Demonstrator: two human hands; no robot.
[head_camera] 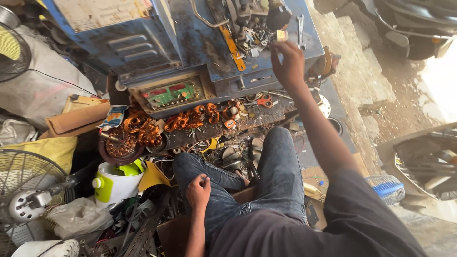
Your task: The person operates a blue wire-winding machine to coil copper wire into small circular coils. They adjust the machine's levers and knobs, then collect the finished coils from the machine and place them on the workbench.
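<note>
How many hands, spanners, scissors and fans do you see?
Hands: 2, the right hand holding a small brass piece, the left hand on the knee
Spanners: 1
Scissors: 1, orange-handled
Fans: 2
Total: 6

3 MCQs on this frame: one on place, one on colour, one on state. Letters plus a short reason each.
1. Where does the left hand rest?
A. on the person's own knee
B. on the fan guard
C. on the blue cabinet

2. What colour are the handles of the scissors?
A. green
B. orange-red
C. white

3. What is the right hand doing?
A. lying flat and empty
B. gripping the spanner
C. pinching a small yellowish piece in its fingers

Answers:
1 A, it sits on the jeans at the knee.
2 B, orange-red loops show on the bench.
3 C, the piece is held above the blue cabinet; the spanner lies apart.
</note>
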